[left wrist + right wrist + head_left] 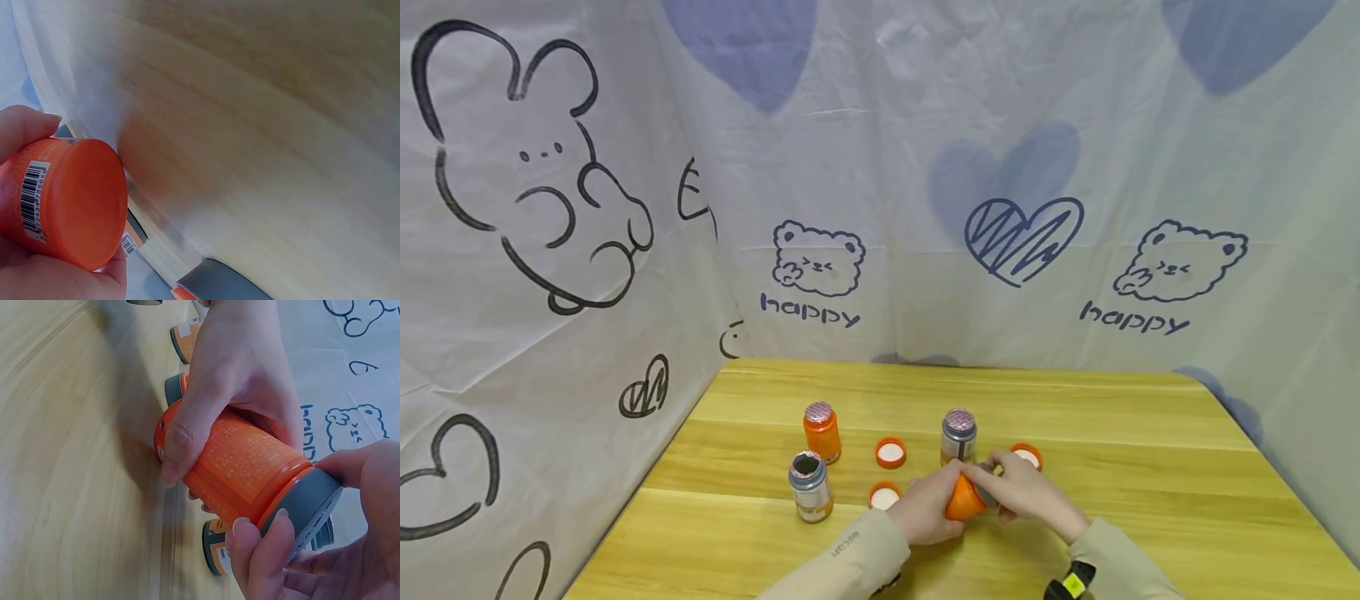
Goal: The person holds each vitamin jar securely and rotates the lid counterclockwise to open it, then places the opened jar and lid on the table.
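Observation:
My left hand (928, 507) grips an orange bottle (247, 462) around its body, tilted above the table. In the left wrist view the smooth orange base faces the camera, beside a barcode label. The fingers and thumb of my right hand (1026, 492) pinch the bottle's dark grey cap (306, 503), which sits on the bottle's end. Just behind both hands stands a grey bottle (958, 433) with a foil-covered mouth, its lower part partly hidden. An upturned cap with an orange rim (885, 497) lies beside my left hand, and another upturned cap (1026, 454) is partly behind my right hand.
Toward the left stand an orange bottle (822, 437) with a foil top and a grey bottle (811, 493) whose foil is torn open. A third upturned cap (891, 452) lies mid-table. Printed white cloth rises behind the wooden table (1150, 467) and along its left side.

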Tool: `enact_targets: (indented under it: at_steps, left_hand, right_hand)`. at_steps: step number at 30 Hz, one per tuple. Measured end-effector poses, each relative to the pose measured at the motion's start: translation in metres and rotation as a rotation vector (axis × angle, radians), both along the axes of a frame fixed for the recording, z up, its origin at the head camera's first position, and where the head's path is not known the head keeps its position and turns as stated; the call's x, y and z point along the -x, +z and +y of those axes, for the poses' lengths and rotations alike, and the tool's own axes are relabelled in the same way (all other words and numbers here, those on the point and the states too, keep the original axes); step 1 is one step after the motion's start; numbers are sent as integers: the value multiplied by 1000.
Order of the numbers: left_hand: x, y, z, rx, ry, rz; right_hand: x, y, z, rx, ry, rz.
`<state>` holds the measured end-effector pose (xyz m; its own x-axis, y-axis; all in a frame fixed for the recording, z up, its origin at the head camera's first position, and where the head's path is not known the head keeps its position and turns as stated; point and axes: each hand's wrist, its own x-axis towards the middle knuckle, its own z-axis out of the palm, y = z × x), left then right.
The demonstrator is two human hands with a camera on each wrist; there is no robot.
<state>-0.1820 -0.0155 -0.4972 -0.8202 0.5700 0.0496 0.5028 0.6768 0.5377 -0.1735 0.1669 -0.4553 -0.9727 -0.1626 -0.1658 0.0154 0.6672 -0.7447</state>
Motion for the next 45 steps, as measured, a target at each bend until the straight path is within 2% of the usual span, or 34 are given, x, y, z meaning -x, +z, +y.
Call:
enact_targets:
  at_steps: [15,19,23,29,37,40,45]
  left_hand:
    - [-2,6,0,6,0,2]
    - [-2,8,-1,15,2,6]
    - [-2,8,-2,11,-6,0]
    - [1,5,-2,2,-10,-11]
    - [4,0,-1,9,-21,9]
    - [5,-1,-1,10,-25,25]
    - [4,0,-2,11,-25,29]
  right_hand:
    - [0,0,-1,7,17,12]
    - [2,-1,1,25,73,38]
    - [5,-4,7,56,174,71]
    - [10,-10,16,53,348,188]
    - [14,-10,28,-97,525,428]
    - [15,-9,30,-115,571,473]
    - [17,-9,30,-151,598,532]
